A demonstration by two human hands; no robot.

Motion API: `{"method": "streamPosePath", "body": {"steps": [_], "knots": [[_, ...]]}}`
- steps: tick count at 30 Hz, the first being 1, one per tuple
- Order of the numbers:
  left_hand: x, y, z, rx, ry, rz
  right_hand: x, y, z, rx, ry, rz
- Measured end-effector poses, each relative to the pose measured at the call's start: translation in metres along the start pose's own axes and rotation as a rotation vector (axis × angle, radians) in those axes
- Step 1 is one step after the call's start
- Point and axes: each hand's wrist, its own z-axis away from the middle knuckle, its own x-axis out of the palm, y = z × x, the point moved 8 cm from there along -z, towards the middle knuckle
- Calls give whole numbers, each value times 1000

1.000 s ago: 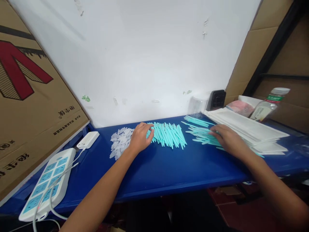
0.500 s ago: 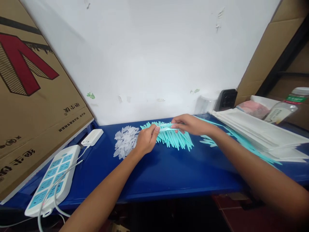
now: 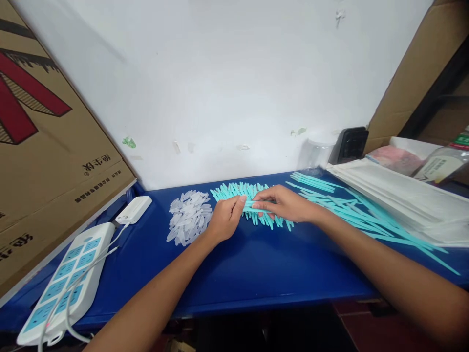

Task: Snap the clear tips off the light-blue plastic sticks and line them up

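Note:
My left hand (image 3: 226, 217) is closed, thumb on top, around one end of some thin turquoise plastic sticks (image 3: 249, 206). My right hand (image 3: 284, 203) pinches the same sticks from the other side; how many are held I cannot tell. Both hands are just above the near side of a dense pile of short turquoise sticks (image 3: 234, 188), which they partly cover. Left of my left hand lies a heap of small, translucent, leaf-shaped plastic pieces (image 3: 189, 215). Longer turquoise sticks (image 3: 344, 212) are scattered beyond my right forearm.
Everything rests on a blue table (image 3: 234, 274) against a white wall. At left are a power strip (image 3: 69, 278) with cables, a white adapter (image 3: 134, 210) and a cardboard box (image 3: 54, 146). White sleeves (image 3: 395, 195), a clear jar (image 3: 318, 154) and a bottle (image 3: 443, 164) stand at right.
Both hands have come down slightly, still together on the sticks. The camera view has shifted a little, and more of the scattered sticks at right now shows.

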Motion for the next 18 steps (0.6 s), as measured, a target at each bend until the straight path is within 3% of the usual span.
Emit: {"method": "streamPosePath", "body": {"steps": [6, 12, 18], "knots": [[-7, -3, -2, 0, 92, -40, -37, 11, 1, 16, 308, -24], [-3, 0, -1, 29, 50, -63, -72, 6, 13, -31, 681, 65], [-3, 1, 1, 16, 54, -37, -65, 24, 11, 38, 741, -432]]}}
